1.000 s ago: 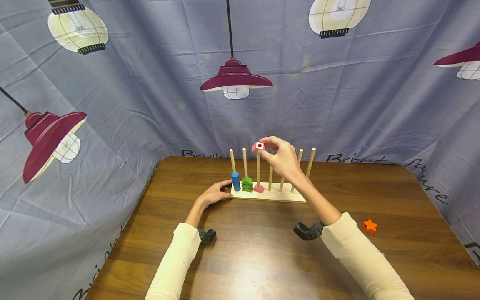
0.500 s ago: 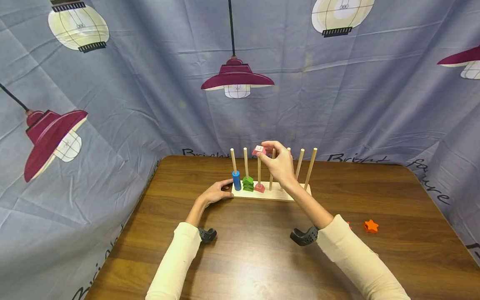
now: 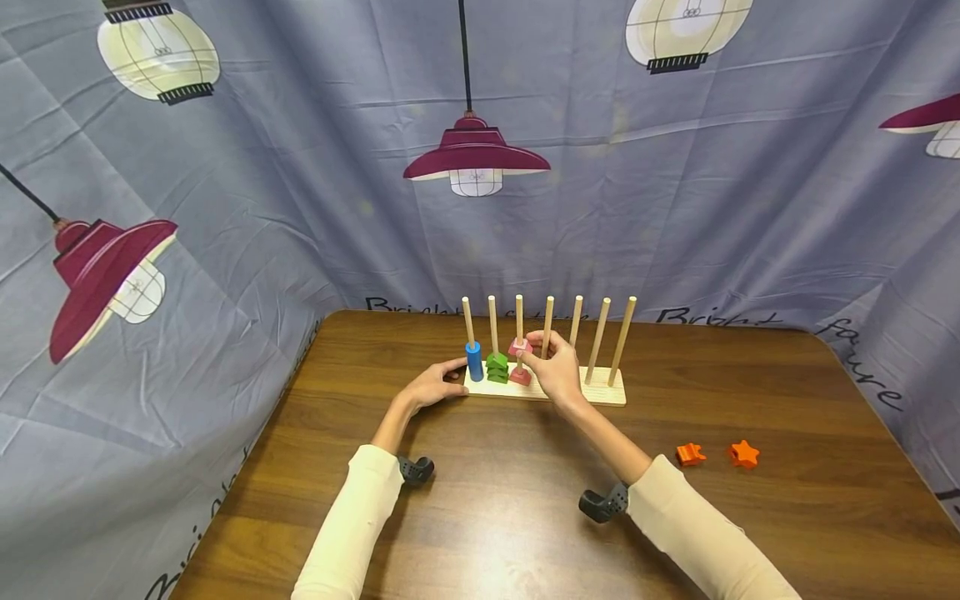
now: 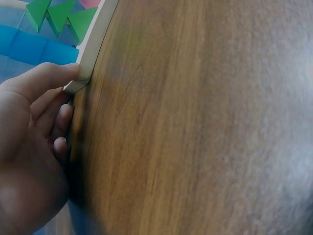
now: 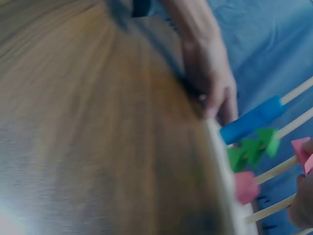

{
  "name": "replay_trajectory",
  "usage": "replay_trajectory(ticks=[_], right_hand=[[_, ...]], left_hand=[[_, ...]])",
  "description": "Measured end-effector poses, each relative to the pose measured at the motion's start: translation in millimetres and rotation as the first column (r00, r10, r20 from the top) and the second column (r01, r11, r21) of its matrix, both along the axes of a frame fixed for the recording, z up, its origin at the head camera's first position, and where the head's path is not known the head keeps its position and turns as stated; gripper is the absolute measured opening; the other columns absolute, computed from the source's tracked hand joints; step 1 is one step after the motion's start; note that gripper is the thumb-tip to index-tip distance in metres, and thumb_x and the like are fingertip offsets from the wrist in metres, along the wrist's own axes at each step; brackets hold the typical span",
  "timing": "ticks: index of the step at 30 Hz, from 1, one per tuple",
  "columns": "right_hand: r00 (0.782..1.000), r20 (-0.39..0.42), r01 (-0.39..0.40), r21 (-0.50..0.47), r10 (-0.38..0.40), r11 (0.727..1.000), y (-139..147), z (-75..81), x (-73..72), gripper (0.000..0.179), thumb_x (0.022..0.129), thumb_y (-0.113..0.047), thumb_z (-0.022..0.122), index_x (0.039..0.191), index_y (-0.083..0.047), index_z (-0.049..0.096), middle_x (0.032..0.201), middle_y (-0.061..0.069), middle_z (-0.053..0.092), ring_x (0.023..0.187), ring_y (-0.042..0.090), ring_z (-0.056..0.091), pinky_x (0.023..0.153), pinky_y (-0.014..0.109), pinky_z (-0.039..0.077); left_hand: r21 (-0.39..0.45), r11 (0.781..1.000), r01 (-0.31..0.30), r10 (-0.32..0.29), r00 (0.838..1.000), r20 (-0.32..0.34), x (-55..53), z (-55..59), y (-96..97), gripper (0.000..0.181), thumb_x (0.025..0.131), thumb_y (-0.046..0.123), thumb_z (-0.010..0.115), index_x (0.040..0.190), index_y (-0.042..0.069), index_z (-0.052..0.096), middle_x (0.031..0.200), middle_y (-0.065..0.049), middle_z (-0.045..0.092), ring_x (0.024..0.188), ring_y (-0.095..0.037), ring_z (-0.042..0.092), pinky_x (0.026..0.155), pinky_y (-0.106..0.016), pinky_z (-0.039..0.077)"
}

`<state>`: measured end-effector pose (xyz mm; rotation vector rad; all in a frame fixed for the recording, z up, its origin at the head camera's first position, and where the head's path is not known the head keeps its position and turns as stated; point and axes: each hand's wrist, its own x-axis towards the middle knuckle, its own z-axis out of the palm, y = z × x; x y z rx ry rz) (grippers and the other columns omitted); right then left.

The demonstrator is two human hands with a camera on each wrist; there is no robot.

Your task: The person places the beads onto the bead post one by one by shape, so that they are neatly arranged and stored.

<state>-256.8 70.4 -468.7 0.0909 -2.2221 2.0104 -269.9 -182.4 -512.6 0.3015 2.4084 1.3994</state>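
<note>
A pale wooden peg board (image 3: 611, 395) with several upright pegs stands on the table. My left hand (image 3: 429, 387) grips its left end, the thumb on the front edge in the left wrist view. My right hand (image 3: 558, 367) pinches a pink block (image 3: 518, 346) threaded on the third peg from the left, partway down. Below it, another pink block (image 3: 520, 377) sits at the foot of that peg. Blue cylinders (image 4: 36, 46) are stacked on the first peg. The second peg bears a stack of green, triangular-looking blocks (image 3: 497, 367).
Two orange pieces lie on the table (image 3: 510, 517) at the right: one notched block (image 3: 690, 454) and one star-shaped block (image 3: 745, 454). A blue-grey curtain (image 3: 570, 208) with printed lamps hangs behind the table. Black wrist mounts (image 3: 603, 503) stick out below the sleeves.
My right hand has brought the pink block from above the third peg down onto it, to partway along. The notched orange block has come into sight from behind the right arm. My left hand stays put.
</note>
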Motion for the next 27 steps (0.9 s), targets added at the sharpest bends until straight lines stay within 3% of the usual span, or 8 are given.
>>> replay_trajectory(ticks=[6,12,16,20,23,27], right_hand=[[0.990,0.143,0.000,0.061,-0.009,0.998,-0.5,-28.3,1.6,0.028,0.083,0.002,0.075,0.110,0.002,0.069,0.101,0.017,0.068,0.089,0.022,0.059,0.068,0.024,0.045],[0.985,0.175,-0.012,0.103,-0.006,0.995,0.9,-41.8,0.5,0.030,0.081,0.006,0.074,0.110,0.001,0.069,0.099,0.016,0.069,0.086,0.022,0.060,0.069,0.024,0.048],[0.986,0.166,-0.043,0.128,0.022,0.991,4.8,-43.3,3.7,0.036,0.082,0.005,0.072,0.117,0.002,0.066,0.111,0.020,0.068,0.101,0.031,0.063,0.085,0.035,0.051],[0.980,0.182,-0.110,0.138,0.084,0.984,16.4,-40.1,14.6,0.050,0.087,0.001,0.069,0.135,0.008,0.054,0.134,0.027,0.057,0.125,0.038,0.053,0.104,0.043,0.042],[0.969,0.202,-0.170,0.128,0.142,0.977,31.6,-35.2,26.8,0.056,0.092,-0.002,0.066,0.142,0.011,0.045,0.143,0.030,0.047,0.133,0.041,0.045,0.107,0.045,0.037],[0.970,0.174,-0.193,0.142,0.167,0.971,60.0,-28.9,46.1,0.049,0.095,-0.003,0.064,0.139,0.012,0.048,0.142,0.029,0.048,0.131,0.042,0.047,0.105,0.040,0.040]], left_hand=[[0.002,1.000,-0.007,0.007,1.000,0.011,0.5,0.2,-0.5,0.069,0.089,0.014,0.072,0.152,0.007,0.044,0.144,-0.018,0.046,0.126,-0.032,0.043,0.106,-0.048,0.036],[-0.001,1.000,-0.007,0.007,1.000,0.005,0.8,0.4,0.0,0.069,0.088,0.013,0.072,0.151,0.006,0.044,0.142,-0.018,0.048,0.124,-0.032,0.044,0.105,-0.047,0.036],[0.001,1.000,0.000,0.000,1.000,0.006,1.5,0.6,0.6,0.070,0.088,0.013,0.072,0.151,0.004,0.043,0.140,-0.019,0.049,0.124,-0.032,0.045,0.105,-0.047,0.036],[0.002,1.000,0.008,-0.008,1.000,0.011,2.0,0.8,0.2,0.070,0.089,0.013,0.071,0.152,0.003,0.042,0.141,-0.020,0.048,0.124,-0.033,0.044,0.105,-0.048,0.036],[-0.001,1.000,0.000,0.000,1.000,0.007,2.0,1.3,0.0,0.069,0.089,0.013,0.071,0.151,0.004,0.042,0.140,-0.020,0.049,0.123,-0.033,0.044,0.105,-0.048,0.036],[-0.007,1.000,-0.009,0.009,1.000,0.013,2.5,2.1,0.2,0.068,0.090,0.013,0.071,0.152,0.006,0.043,0.139,-0.019,0.049,0.123,-0.032,0.044,0.104,-0.047,0.036]])
